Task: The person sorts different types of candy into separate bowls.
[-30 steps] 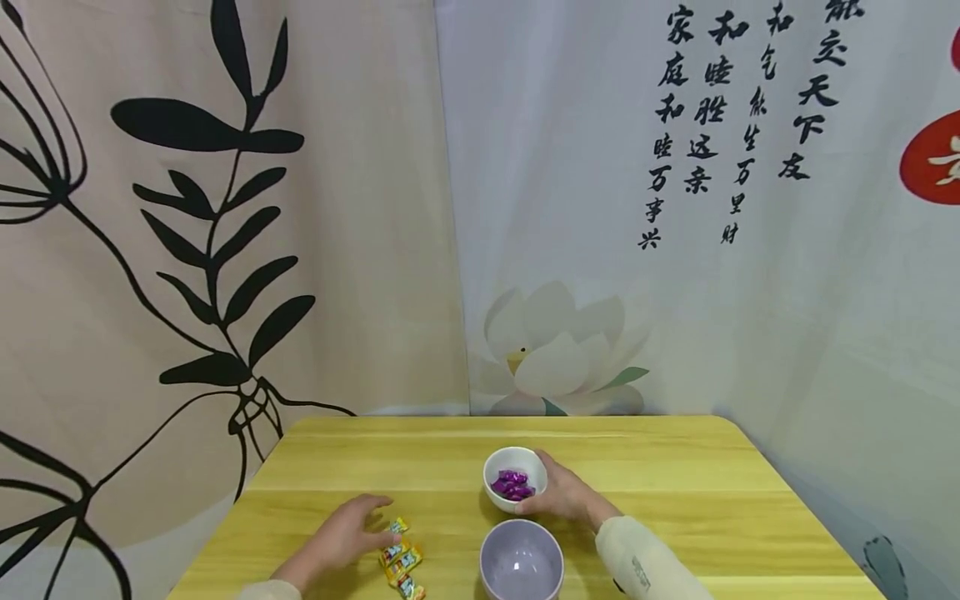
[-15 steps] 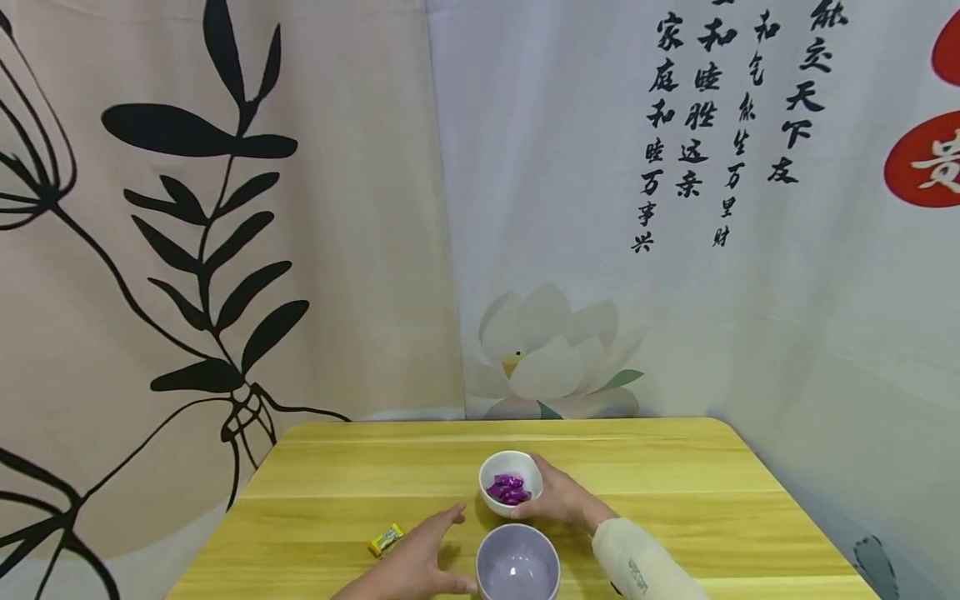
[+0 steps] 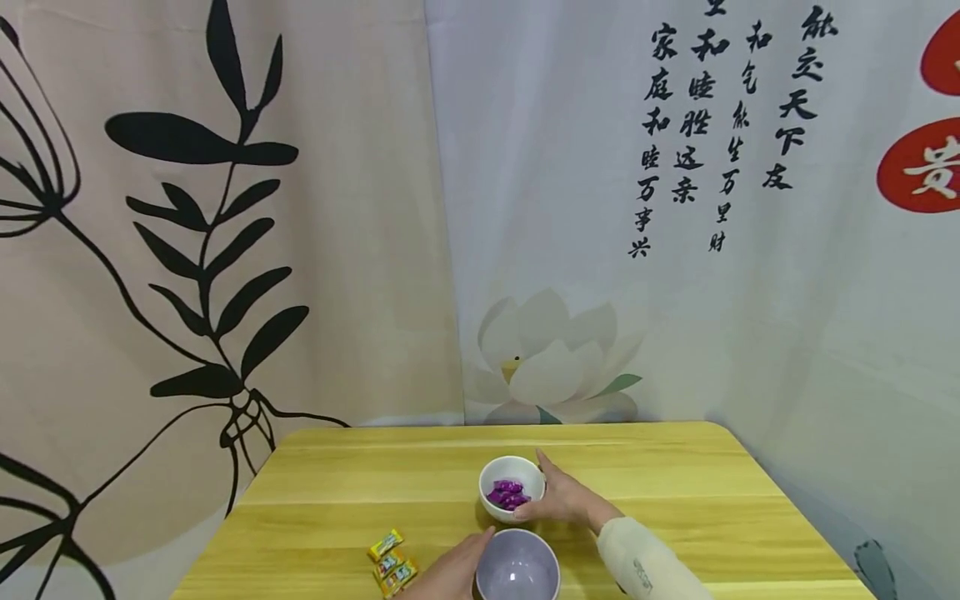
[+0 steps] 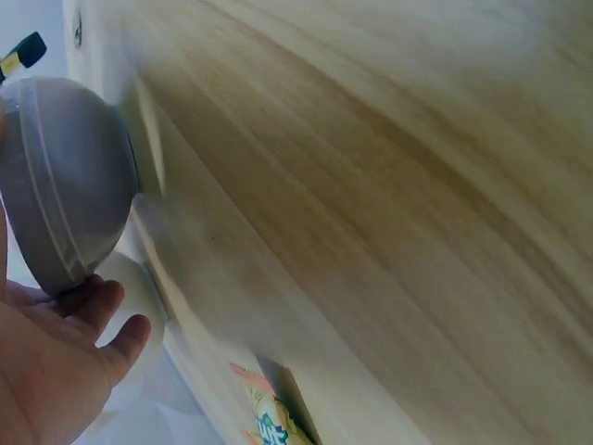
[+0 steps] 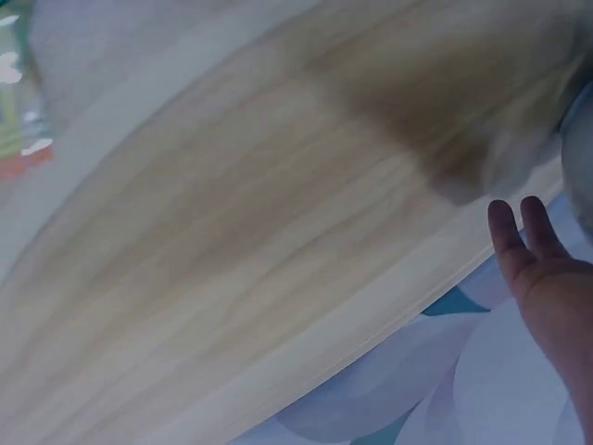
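My left hand (image 3: 453, 571) is at the left side of the lavender bowl (image 3: 517, 565); in the left wrist view its fingers and thumb (image 4: 56, 357) hold that bowl (image 4: 79, 176) by the rim. Behind it stands a white bowl (image 3: 487, 479) with several purple wrapped candies (image 3: 507, 493) inside. My right hand (image 3: 566, 500) is at this bowl's right side, thumb near the front, a raised finger slightly off the rim. The right wrist view shows two straight fingers of the hand (image 5: 556, 297) beside a bowl (image 5: 579, 167).
Several yellow wrapped candies (image 3: 390, 562) lie on the wooden table (image 3: 337, 475), left of my left hand. One wrapped candy (image 4: 271, 419) shows low in the left wrist view. Printed cloths (image 3: 360, 208) hang behind the table.
My left hand has moved right from the yellow candies to the lavender bowl, uncovering candies it hid. A finger of my right hand has straightened away from the white bowl's rim.
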Motion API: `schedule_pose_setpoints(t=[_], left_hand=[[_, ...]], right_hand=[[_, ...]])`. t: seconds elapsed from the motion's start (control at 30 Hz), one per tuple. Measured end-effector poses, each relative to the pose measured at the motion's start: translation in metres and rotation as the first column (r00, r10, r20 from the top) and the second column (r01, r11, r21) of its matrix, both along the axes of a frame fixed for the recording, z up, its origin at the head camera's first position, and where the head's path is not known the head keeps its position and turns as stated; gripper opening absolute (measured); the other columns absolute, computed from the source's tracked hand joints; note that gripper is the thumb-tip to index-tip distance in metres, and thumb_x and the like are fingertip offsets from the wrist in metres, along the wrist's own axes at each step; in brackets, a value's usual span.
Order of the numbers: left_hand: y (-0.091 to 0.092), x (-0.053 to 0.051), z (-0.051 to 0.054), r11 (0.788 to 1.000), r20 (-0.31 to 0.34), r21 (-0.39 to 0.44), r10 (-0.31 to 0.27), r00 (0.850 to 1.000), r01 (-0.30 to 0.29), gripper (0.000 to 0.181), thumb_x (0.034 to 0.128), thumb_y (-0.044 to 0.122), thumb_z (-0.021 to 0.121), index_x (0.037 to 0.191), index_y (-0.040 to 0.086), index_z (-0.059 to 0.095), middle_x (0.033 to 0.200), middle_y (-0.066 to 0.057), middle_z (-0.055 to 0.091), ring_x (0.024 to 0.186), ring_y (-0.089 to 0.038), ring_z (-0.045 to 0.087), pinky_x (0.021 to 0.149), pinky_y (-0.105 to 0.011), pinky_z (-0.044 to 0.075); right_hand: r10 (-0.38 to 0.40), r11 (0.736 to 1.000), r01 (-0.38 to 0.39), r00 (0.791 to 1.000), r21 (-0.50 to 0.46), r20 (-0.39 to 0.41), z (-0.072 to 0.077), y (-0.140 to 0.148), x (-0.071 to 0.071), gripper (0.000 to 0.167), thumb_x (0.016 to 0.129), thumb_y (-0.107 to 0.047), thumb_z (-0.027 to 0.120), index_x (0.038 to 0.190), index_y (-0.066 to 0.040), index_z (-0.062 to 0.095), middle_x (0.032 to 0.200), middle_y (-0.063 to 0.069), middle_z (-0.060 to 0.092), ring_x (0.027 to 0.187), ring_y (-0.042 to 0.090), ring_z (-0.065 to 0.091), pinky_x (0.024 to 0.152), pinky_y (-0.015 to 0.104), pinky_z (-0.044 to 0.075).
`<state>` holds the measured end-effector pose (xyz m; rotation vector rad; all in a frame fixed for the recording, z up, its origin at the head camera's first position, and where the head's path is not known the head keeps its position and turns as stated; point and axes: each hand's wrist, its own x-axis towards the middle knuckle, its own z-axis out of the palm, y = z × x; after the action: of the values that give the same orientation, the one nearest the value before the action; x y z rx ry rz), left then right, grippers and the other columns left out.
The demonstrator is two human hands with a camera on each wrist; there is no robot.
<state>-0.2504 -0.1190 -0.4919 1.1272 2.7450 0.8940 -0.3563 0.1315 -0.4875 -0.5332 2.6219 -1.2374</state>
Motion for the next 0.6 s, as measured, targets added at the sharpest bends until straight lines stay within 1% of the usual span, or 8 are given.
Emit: schedule_pose_setpoints(t=[0.07,0.17,0.23,0.33,0.37,0.47,0.53,0.6], left_hand=[[0.002,0.002,-0.001,1.000,0.010,0.017,0.011,1.000,-0.011,0.102,0.0756,0.043,0.085,0.145,-0.012,0.036,0.135,-0.021,0.053,0.123,-0.020,0.053,0.102,-0.036,0.047],[0.003,0.006,-0.001,0.996,0.087,0.072,0.036,0.996,-0.042,0.101,0.0740,0.042,0.087,0.145,-0.010,0.037,0.133,-0.018,0.054,0.121,-0.020,0.053,0.101,-0.037,0.047],[0.004,0.007,-0.002,0.993,0.138,0.100,0.050,0.989,-0.064,0.100,0.0730,0.040,0.088,0.146,-0.007,0.037,0.132,-0.015,0.053,0.120,-0.021,0.053,0.100,-0.039,0.048],[0.004,0.007,-0.003,0.991,0.174,0.107,0.062,0.983,-0.082,0.100,0.0718,0.041,0.088,0.146,-0.004,0.038,0.133,-0.012,0.053,0.119,-0.022,0.053,0.100,-0.041,0.048],[0.004,0.007,-0.003,0.991,0.179,0.106,0.063,0.982,-0.083,0.100,0.0715,0.041,0.089,0.146,-0.002,0.038,0.133,-0.011,0.053,0.119,-0.022,0.053,0.099,-0.041,0.048],[0.004,0.006,-0.005,0.991,0.159,0.099,0.069,0.985,-0.085,0.101,0.0699,0.046,0.089,0.145,0.002,0.039,0.131,-0.008,0.054,0.116,-0.020,0.055,0.096,-0.039,0.050],[0.004,0.006,-0.005,0.991,0.150,0.105,0.066,0.986,-0.083,0.101,0.0686,0.049,0.089,0.145,0.004,0.040,0.130,-0.005,0.055,0.114,-0.018,0.055,0.095,-0.039,0.050],[0.005,0.006,-0.005,0.990,0.145,0.108,0.069,0.987,-0.085,0.102,0.0671,0.053,0.088,0.144,0.006,0.040,0.129,-0.003,0.055,0.113,-0.016,0.055,0.095,-0.038,0.050]], right_hand=[[-0.007,1.000,0.007,1.000,0.018,-0.016,0.003,0.007,0.000,0.115,0.079,-0.044,0.083,0.156,0.004,0.012,0.155,0.029,0.029,0.133,0.048,0.041,0.107,0.062,0.035],[-0.023,0.999,0.024,0.999,0.033,-0.037,0.010,0.021,0.002,0.103,0.085,-0.047,0.076,0.156,0.002,0.019,0.156,0.024,0.032,0.131,0.045,0.046,0.104,0.060,0.040],[-0.035,0.998,0.037,0.998,0.044,-0.057,0.016,0.032,0.005,0.098,0.086,-0.050,0.073,0.155,0.000,0.024,0.155,0.021,0.035,0.131,0.042,0.046,0.103,0.060,0.041],[-0.047,0.998,0.051,0.996,0.044,-0.081,0.025,0.052,0.013,0.090,0.090,-0.050,0.070,0.155,-0.002,0.029,0.155,0.018,0.037,0.132,0.039,0.046,0.103,0.061,0.040],[-0.044,0.998,0.049,0.995,0.044,-0.093,0.028,0.059,0.017,0.088,0.090,-0.049,0.069,0.154,-0.003,0.030,0.154,0.018,0.038,0.132,0.039,0.046,0.103,0.061,0.040],[-0.017,0.999,0.023,0.992,0.049,-0.122,0.030,0.082,0.031,0.081,0.093,-0.044,0.068,0.153,-0.002,0.032,0.152,0.019,0.039,0.132,0.041,0.046,0.102,0.062,0.040],[0.022,0.998,-0.014,0.990,0.063,-0.142,0.028,0.098,0.041,0.077,0.095,-0.042,0.066,0.152,-0.001,0.034,0.151,0.020,0.041,0.131,0.042,0.046,0.102,0.064,0.039],[0.068,0.995,-0.057,0.987,0.077,-0.143,0.024,0.114,0.052,0.074,0.096,-0.041,0.065,0.151,0.000,0.036,0.150,0.021,0.042,0.131,0.044,0.045,0.101,0.066,0.038]])
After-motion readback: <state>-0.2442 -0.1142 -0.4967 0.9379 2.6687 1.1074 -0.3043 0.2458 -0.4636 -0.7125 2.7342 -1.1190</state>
